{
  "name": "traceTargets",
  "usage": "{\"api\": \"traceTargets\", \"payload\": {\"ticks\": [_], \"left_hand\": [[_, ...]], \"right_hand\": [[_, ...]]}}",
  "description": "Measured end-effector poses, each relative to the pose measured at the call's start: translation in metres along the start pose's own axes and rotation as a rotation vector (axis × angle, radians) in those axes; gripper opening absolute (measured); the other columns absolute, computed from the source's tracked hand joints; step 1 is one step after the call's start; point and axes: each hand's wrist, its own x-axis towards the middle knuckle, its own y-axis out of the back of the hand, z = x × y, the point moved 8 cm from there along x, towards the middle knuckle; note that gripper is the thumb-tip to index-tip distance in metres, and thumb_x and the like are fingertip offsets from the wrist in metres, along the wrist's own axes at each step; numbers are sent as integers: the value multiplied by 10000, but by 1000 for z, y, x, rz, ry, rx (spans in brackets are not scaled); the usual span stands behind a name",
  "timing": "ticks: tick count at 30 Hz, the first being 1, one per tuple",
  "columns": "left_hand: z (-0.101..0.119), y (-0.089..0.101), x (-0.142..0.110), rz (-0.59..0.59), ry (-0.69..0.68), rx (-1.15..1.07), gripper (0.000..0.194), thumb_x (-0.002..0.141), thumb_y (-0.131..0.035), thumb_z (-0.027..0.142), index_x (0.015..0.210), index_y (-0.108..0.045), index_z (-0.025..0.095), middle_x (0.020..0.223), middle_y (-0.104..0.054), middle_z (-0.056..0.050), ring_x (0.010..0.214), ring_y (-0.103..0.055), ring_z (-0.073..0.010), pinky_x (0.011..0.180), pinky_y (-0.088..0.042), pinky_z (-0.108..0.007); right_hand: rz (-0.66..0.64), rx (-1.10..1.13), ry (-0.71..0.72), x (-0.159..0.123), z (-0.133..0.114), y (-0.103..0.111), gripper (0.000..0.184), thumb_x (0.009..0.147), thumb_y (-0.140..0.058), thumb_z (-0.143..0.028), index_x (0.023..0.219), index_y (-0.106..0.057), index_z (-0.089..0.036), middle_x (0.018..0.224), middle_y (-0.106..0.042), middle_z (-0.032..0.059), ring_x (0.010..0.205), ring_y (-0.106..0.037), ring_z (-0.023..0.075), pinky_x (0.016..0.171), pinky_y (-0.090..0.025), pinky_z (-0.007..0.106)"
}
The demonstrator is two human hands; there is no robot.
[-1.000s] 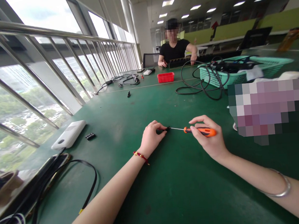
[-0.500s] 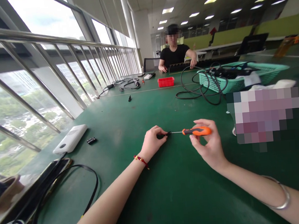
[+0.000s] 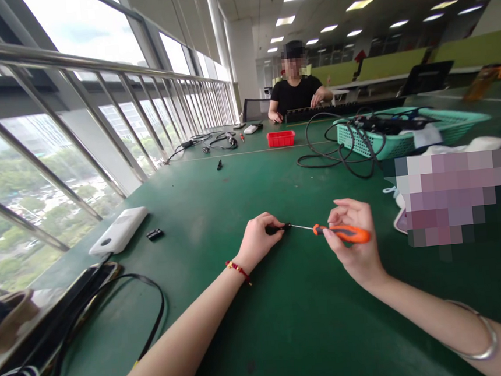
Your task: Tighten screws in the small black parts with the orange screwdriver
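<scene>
My left hand [image 3: 261, 237] pinches a small black part [image 3: 273, 230] just above the green table [image 3: 227, 324]; most of it is hidden by the fingers. A screwdriver [image 3: 346, 232] with an orange and grey handle lies in my right hand [image 3: 359, 249]. My right thumb rests by the front of the handle, and the other fingers are loosely curled, partly raised. The thin metal shaft points left, its tip at the black part's right end; whether it touches cannot be made out. Left of my hands is another small black piece [image 3: 154, 234], and a smaller one [image 3: 219, 165] lies farther back.
A white power bank [image 3: 120, 230] and black cable [image 3: 154, 290] lie at left. Behind are a red bin [image 3: 281, 139] and a teal basket [image 3: 451, 126] with trailing cables. Another person [image 3: 297, 93] sits across the table. Metal railing [image 3: 107, 107] runs along the left.
My right hand has moved slightly right. The screwdriver has tilted, its handle end now lower than the tip. My left hand stays nearly in place, holding the black part.
</scene>
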Motion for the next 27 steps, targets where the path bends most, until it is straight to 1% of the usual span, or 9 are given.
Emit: {"api": "traceTargets", "payload": {"ticks": [5,7,11,13,16,19,23,25,27], "left_hand": [[2,-1,0,-5,-9,11,67,714,-608,148,745,-665,159,818,-644,-27,753,-604,-143,754,-483,-267],[2,-2,0,-6,-6,13,67,714,-608,148,746,-665,159,815,-643,-27,750,-603,-143,752,-483,-266],[3,-2,0,-8,-10,15,71,715,-603,142,747,-664,159,820,-643,-28,753,-602,-143,751,-482,-266],[3,-1,-1,-7,-10,13,67,715,-602,139,744,-660,157,820,-643,-28,755,-601,-143,749,-481,-265],[2,-2,-1,-8,-9,16,70,717,-600,138,749,-660,155,819,-642,-27,756,-599,-143,750,-481,-265],[1,-2,-1,-8,-13,17,71,718,-602,142,751,-663,157,815,-640,-28,754,-599,-144,756,-482,-269],[2,-2,-1,-9,-27,-3,60,713,-610,143,743,-659,159,820,-645,-29,761,-605,-148,763,-484,-273],[2,-2,-1,-10,-25,-15,62,715,-608,145,745,-659,160,825,-648,-29,766,-608,-149,760,-484,-272],[2,-1,-1,-11,-20,-20,69,721,-602,148,754,-661,161,828,-650,-29,767,-609,-149,755,-484,-270]], "right_hand": [[-147,-84,-95,-4,6,-9,98,806,-539,-296,854,-525,-212,525,-427,-71,409,-413,79,430,-350,226],[-105,-66,-61,-4,3,-6,142,785,-561,-270,907,-515,-216,604,-470,-54,441,-440,81,452,-381,231],[9,-1,15,-2,-1,1,462,704,-626,-246,1118,-421,-231,827,-515,0,614,-529,125,544,-452,265],[-15,-9,-9,-1,1,0,394,732,-600,-268,1090,-442,-227,708,-499,-31,553,-505,121,506,-430,253],[-118,-92,-50,-3,1,-7,79,812,-515,-290,828,-532,-215,495,-430,-70,392,-409,88,426,-367,228],[-83,-123,-11,-3,-4,-4,69,787,-548,-274,809,-527,-212,614,-511,-37,458,-471,92,466,-404,231],[36,-26,27,-1,-3,2,407,707,-618,-241,1075,-446,-226,901,-518,22,643,-529,120,582,-466,269],[32,11,11,0,0,2,470,708,-621,-263,1125,-407,-228,821,-504,-3,645,-521,128,584,-460,272],[-25,-10,-27,-1,2,-2,347,749,-591,-286,1060,-450,-222,663,-462,-50,537,-478,109,530,-428,253]]}}
